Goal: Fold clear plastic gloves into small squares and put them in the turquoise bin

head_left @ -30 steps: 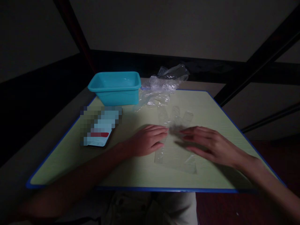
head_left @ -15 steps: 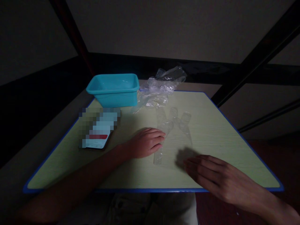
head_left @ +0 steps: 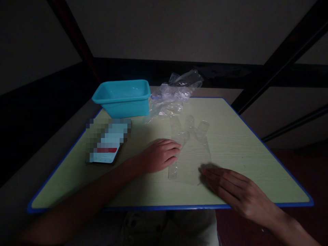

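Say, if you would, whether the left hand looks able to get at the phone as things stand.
Probably yes: the left hand rests near the phone, with nothing visible standing between them. The blue bin is beyond the phone, seemingly out of the way.

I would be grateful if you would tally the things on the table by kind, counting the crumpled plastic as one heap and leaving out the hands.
Turquoise tub: 1
Phone: 1
Flat clear plastic glove: 1
Crumpled clear plastic heap: 1
Total: 4
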